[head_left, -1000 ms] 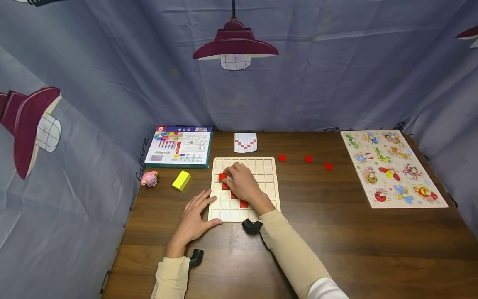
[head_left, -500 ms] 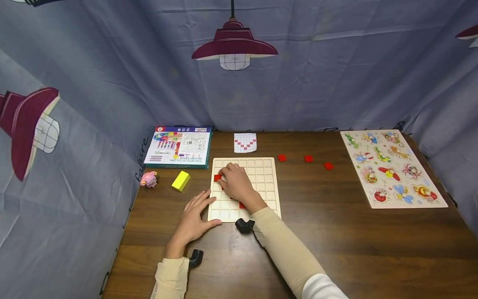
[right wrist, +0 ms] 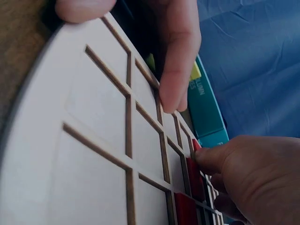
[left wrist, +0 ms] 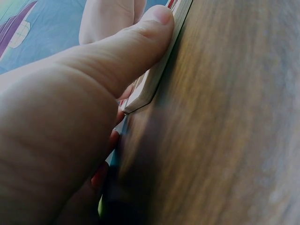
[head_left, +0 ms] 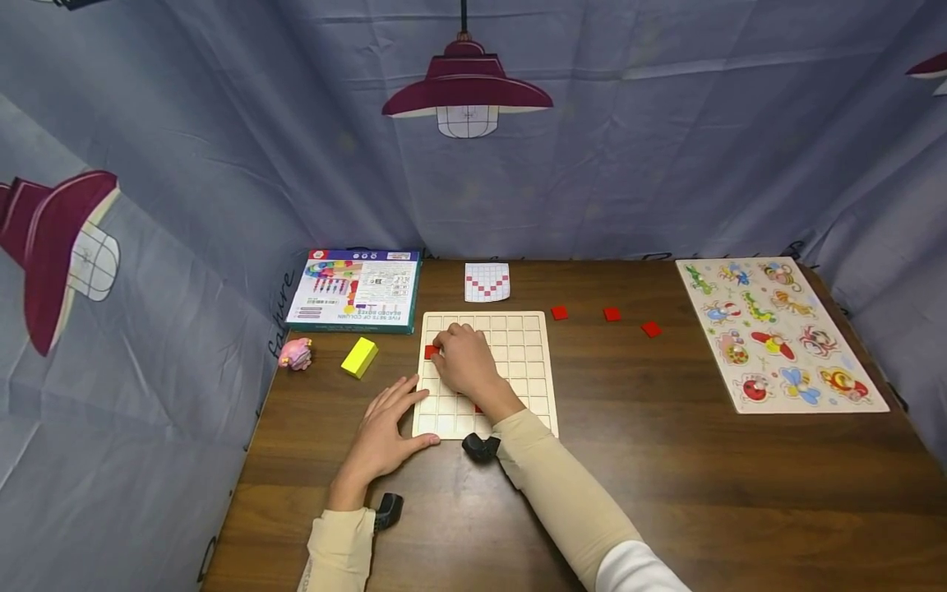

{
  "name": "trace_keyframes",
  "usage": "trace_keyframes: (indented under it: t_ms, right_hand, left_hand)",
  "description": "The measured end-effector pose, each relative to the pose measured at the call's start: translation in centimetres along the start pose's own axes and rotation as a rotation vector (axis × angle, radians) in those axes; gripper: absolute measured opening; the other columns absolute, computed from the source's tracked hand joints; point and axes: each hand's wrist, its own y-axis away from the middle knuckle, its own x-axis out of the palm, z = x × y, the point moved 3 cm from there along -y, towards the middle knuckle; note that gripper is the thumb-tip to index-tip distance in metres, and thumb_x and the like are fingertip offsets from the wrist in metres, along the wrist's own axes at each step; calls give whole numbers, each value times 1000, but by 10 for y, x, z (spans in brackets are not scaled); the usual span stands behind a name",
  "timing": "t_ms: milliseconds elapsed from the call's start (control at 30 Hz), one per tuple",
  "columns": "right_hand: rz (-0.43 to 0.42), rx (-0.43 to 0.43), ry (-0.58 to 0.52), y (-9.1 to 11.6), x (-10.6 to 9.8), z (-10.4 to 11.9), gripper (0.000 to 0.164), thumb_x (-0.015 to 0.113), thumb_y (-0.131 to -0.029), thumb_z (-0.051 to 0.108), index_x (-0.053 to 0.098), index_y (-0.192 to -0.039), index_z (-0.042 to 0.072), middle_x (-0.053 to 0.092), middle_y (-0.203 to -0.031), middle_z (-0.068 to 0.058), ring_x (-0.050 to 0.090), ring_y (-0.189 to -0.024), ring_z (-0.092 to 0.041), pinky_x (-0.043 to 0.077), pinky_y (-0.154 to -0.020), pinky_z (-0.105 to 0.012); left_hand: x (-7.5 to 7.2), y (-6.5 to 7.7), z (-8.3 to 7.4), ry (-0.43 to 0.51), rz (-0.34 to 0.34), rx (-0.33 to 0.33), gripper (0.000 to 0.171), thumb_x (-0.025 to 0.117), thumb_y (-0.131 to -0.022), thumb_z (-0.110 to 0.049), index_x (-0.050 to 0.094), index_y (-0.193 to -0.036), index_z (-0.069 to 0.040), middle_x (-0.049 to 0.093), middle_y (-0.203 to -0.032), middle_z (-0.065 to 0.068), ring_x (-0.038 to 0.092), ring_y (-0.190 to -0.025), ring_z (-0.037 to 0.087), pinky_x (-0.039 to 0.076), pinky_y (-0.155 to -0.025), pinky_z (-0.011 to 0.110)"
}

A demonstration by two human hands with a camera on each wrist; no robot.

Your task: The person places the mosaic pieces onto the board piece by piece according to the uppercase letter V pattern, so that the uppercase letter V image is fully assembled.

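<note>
A wooden grid board (head_left: 528, 353) lies on the table. My right hand (head_left: 466, 362) is over its left half, thumb and fingers pinching a red square tile (head_left: 431, 352) at a cell of the leftmost column. In the right wrist view, the thumb (right wrist: 213, 157) is right at that tile, beyond a diagonal of other red tiles (right wrist: 186, 208) set in cells. The head view mostly hides those under the right hand. With fingers spread, my left hand (head_left: 381, 440) rests against the board's left edge, and its thumb (left wrist: 150, 33) lies along the front edge.
Three loose red tiles (head_left: 611, 314) lie right of the board. A paper pattern card (head_left: 487, 283) is behind it. To the left are a printed box (head_left: 353, 292), a yellow block (head_left: 359, 358) and a pink figurine (head_left: 296, 353). An insect puzzle board (head_left: 777, 329) lies far right.
My right hand has shifted left with the red tile, from near the second column to the leftmost column, then moved only slightly. The left hand has stayed in place.
</note>
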Motion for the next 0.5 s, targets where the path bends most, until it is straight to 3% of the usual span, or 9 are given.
trace_keyframes:
  t_ms: [233,367,500]
  right_hand:
    - [2,16,-14,1,-1,1,30,69,-98,35,74,-119,15,71,-113,-3,65,-103,-24,53,-91,-41]
    - [-33,50,-106,8,-4,-11,39,67,-99,37,70,-129,13,67,-117,-5,64,-107,-24,51,-93,-41]
    - [-131,87,-252,25,-15,-40,40,69,-98,33,68,-132,12,66,-113,-7,63,-104,-25,52,-92,-42]
  left_hand:
    - [-2,1,0,-2,5,-8,75,84,-80,-48,60,-142,-14,40,-164,3,32,-154,32,25,-123,63]
    - [-1,1,-1,4,17,-20,75,84,-80,-49,60,-143,-15,39,-165,3,31,-155,32,25,-123,63]
    - [-1,0,-1,20,25,-36,77,84,-80,-49,59,-143,-15,39,-165,3,31,-155,31,23,-124,63]
